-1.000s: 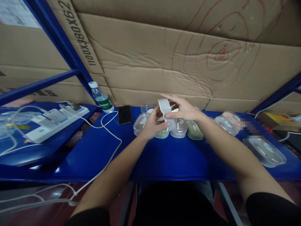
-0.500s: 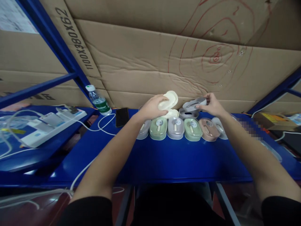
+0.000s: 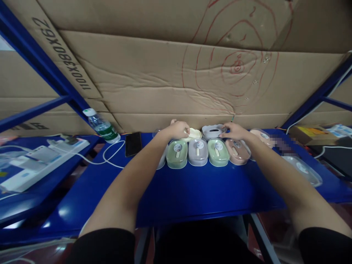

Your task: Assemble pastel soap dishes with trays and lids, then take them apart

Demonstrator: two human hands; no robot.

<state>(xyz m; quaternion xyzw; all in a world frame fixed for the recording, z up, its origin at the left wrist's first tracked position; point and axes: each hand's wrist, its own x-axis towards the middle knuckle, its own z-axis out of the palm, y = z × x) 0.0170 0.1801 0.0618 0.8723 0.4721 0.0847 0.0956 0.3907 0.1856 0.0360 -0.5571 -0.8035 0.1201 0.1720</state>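
Observation:
At the back of the row, my left hand (image 3: 179, 130) pinches the left end of a cream oval tray (image 3: 194, 134), which sits low behind the boxes. My right hand (image 3: 233, 131) grips the right edge of a grey oval tray (image 3: 213, 131) with a dark slot in its middle. In front stand several small oval boxes with clear lids and round labels: a green box (image 3: 176, 156), a lilac box (image 3: 198, 153), a lighter green box (image 3: 219, 153) and a pinkish-brown box (image 3: 238, 153). My left fingertips are partly hidden.
A water bottle (image 3: 102, 126) and a black phone (image 3: 133, 144) lie left on the blue table (image 3: 192, 194). Further left is a white power strip (image 3: 44, 165) with cables. A clear lid (image 3: 304, 170) and a pink box (image 3: 261, 136) lie right. Cardboard (image 3: 137, 73) stands behind.
Both hands have come down: the cream tray and the grey tray, held raised and tilted before, now sit low behind the row. The view has shifted slightly right.

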